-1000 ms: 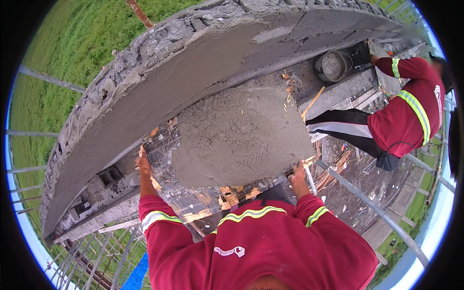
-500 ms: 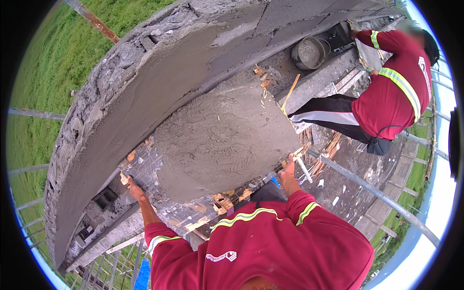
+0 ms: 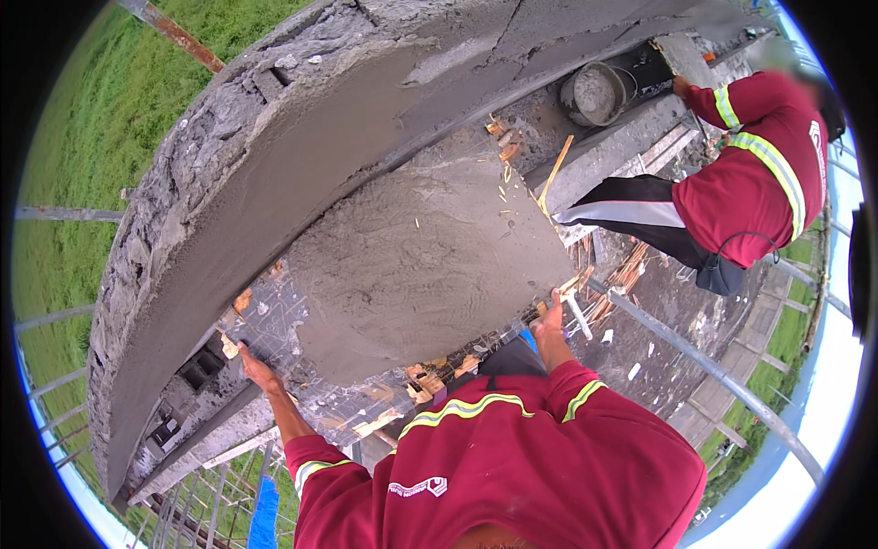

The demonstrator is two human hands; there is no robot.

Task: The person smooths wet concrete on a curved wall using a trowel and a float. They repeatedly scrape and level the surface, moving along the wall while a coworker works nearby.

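Observation:
A broad board (image 3: 274, 316) with splintered edges lies in front of me against a curved, plastered wall (image 3: 238, 192). Wet grey mortar (image 3: 412, 261) is spread thick over most of its top. My left hand (image 3: 259, 370) grips the board at its near left corner, beside a chipped, pale piece of wood (image 3: 229, 346). At the near right corner my right hand (image 3: 550, 322) holds the edge, thumb on top. The undersides of both grips are hidden.
A bucket of mortar (image 3: 596, 94) stands beyond the board. To the right a co-worker (image 3: 750, 174) in a maroon shirt leans toward the ledge. A metal pipe (image 3: 713, 375) slants across the right side. Wood scraps (image 3: 617, 284) litter the floor; grass (image 3: 73, 156) lies below, past the wall.
My left hand sits slightly lower in the picture, still on the board. The co-worker's arm has shifted, and the pale panel they held has changed position. The view has turned a little.

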